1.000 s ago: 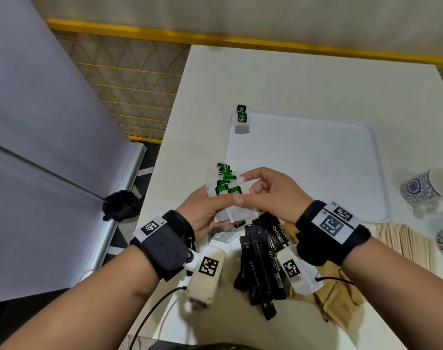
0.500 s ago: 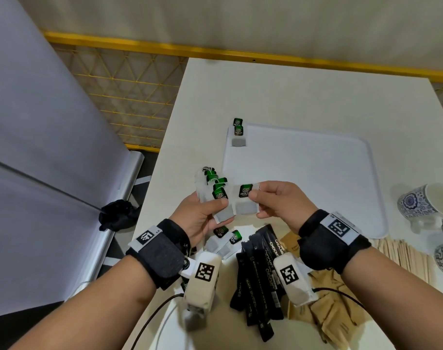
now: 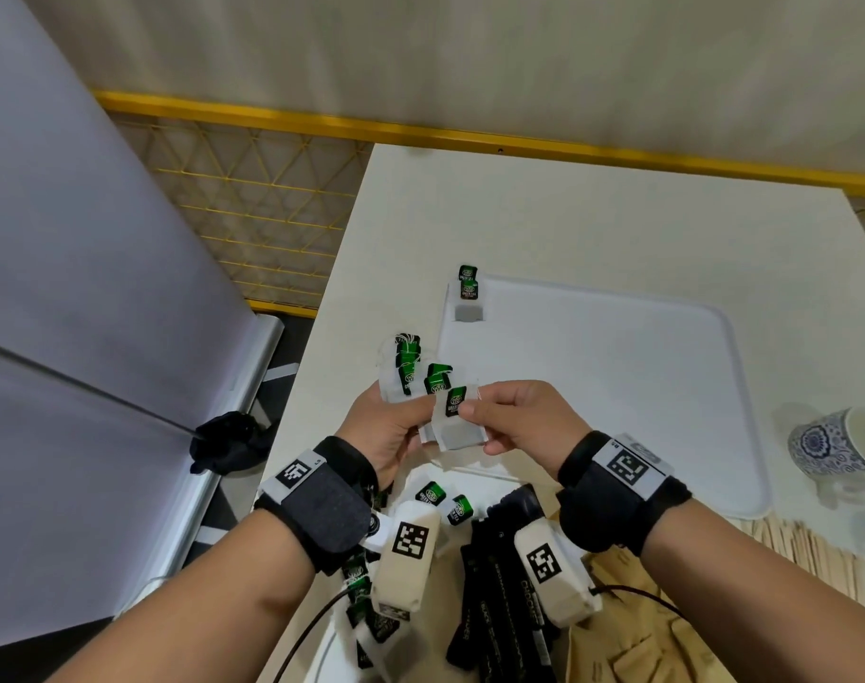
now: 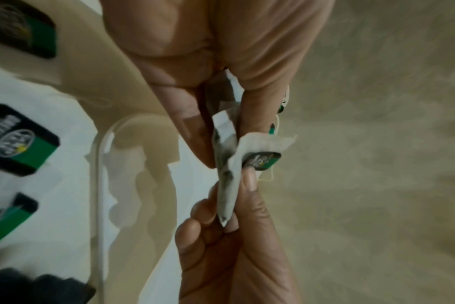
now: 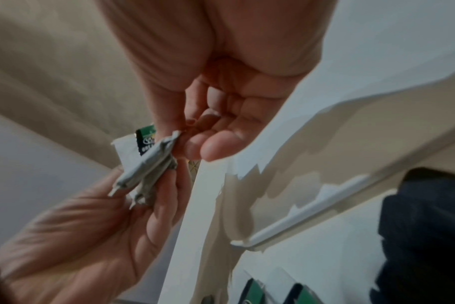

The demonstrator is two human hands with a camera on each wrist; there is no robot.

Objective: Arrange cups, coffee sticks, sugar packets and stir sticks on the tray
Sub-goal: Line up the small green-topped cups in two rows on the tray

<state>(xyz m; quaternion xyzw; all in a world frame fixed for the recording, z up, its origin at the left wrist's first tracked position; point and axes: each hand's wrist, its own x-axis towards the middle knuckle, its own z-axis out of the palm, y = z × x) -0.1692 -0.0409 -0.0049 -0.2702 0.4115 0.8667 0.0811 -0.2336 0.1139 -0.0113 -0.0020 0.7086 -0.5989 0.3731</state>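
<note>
My left hand (image 3: 411,411) grips a fanned bunch of tea bags (image 3: 405,367) with green tags, above the table's left side. Against it, my right hand (image 3: 470,409) pinches the top of a single tea bag (image 3: 457,421); my left thumb still lies on that bag. The left wrist view shows this tea bag (image 4: 229,164) edge-on between both hands, and the right wrist view shows the same tea bag (image 5: 148,166). The white tray (image 3: 618,377) lies just beyond the hands. Two tea bags (image 3: 468,298) rest at its far left corner.
Loose tea bags (image 3: 430,492), black coffee sticks (image 3: 499,598) and brown sugar packets (image 3: 632,633) lie near the table's front edge. Wooden stir sticks (image 3: 805,549) and blue-patterned cups (image 3: 834,446) sit right of the tray. The table's left edge drops off beside my left hand.
My right hand has drawn one tea bag partly out of the bunch in my left hand. Both hands stay close together before the tray.
</note>
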